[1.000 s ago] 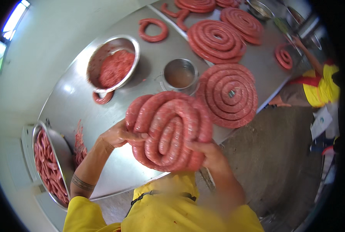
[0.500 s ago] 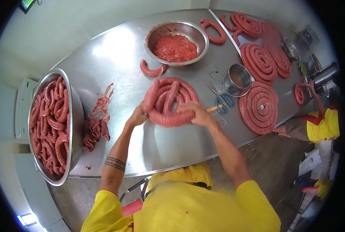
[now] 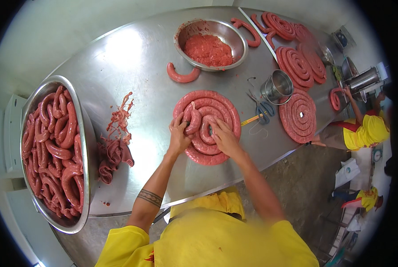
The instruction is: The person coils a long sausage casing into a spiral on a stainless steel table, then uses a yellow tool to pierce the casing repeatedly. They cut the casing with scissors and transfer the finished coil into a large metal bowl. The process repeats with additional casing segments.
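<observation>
A long pink-red sausage is wound into a flat coil on the metal table in front of me. Its free end curves up on the left side of the coil, and my left hand is closed around it from the outside. Over the inner turns, my right hand lies with its fingers bent round the sausage near the coil's middle. Fingertips of both hands are partly hidden. Just right of the coil lie blue-handled scissors and a yellow stick.
A big metal basin of sausages stands left, beside meat scraps and a limp casing. Behind are a bowl of minced meat and a short sausage. A metal pot, more coils and a co-worker are right.
The sausage length that I held raised across the coil is now laid down into it. My hands have come closer together, and the coil lies flatter and rounder.
</observation>
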The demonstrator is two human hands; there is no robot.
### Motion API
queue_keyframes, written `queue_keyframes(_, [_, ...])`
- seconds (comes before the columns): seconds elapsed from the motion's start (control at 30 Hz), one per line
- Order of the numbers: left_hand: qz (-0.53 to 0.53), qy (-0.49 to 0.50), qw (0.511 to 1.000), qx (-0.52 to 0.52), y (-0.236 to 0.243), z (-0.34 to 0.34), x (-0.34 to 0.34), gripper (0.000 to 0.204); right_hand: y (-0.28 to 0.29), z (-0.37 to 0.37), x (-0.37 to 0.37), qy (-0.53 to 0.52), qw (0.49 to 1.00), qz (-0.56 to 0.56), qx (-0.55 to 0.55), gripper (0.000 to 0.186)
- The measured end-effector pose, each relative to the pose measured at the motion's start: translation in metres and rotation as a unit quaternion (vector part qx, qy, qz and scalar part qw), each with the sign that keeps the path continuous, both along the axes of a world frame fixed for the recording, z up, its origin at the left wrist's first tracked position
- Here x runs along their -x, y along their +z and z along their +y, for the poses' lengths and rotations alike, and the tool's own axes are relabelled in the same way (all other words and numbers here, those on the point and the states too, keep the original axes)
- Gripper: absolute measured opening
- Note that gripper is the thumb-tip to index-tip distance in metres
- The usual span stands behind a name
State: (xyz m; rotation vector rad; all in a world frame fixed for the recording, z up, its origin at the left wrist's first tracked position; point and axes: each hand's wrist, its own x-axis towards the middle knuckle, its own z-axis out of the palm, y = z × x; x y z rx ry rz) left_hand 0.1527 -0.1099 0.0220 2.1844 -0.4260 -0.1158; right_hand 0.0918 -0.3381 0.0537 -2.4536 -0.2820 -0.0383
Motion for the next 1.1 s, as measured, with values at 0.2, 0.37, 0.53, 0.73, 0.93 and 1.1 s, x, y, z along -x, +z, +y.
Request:
queue_keyframes(0.2, [-0.019, -0.014, 1.0, -0.003, -0.002, 0.066, 0.023, 0.04, 0.003, -0.002, -0.014, 0.073, 0.996, 0.052, 0.018, 0.054])
queue_keyframes(0.37, [0.075, 0.312, 0.947, -0.034, -0.005, 0.052, 0.078, 0.042, 0.012, -0.016, 0.036, 0.188, 0.98, -0.012, 0.066, 0.062])
queue_keyframes(0.53, [0.002, 0.365, 0.92, -0.144, -0.015, -0.015, 0.104, 0.049, -0.015, 0.02, 0.039, 0.079, 0.976, -0.074, 0.19, 0.079])
queue_keyframes(0.73, [0.098, 0.385, 0.909, -0.126, 0.005, -0.036, 0.108, 0.046, 0.054, -0.068, -0.035, 0.029, 0.978, -0.075, -0.191, 0.028])
queue_keyframes(0.93, [0.333, 0.38, 0.811, 0.294, 0.033, -0.041, 0.125, 0.04, 0.062, -0.296, -0.152, -0.291, 0.948, 0.005, 0.129, 0.017])
queue_keyframes(1.1, [0.348, 0.339, 0.802, 0.348, 0.016, -0.039, 0.152, 0.033, 0.001, -0.341, -0.193, -0.113, 0.925, 0.249, 0.263, 0.037])
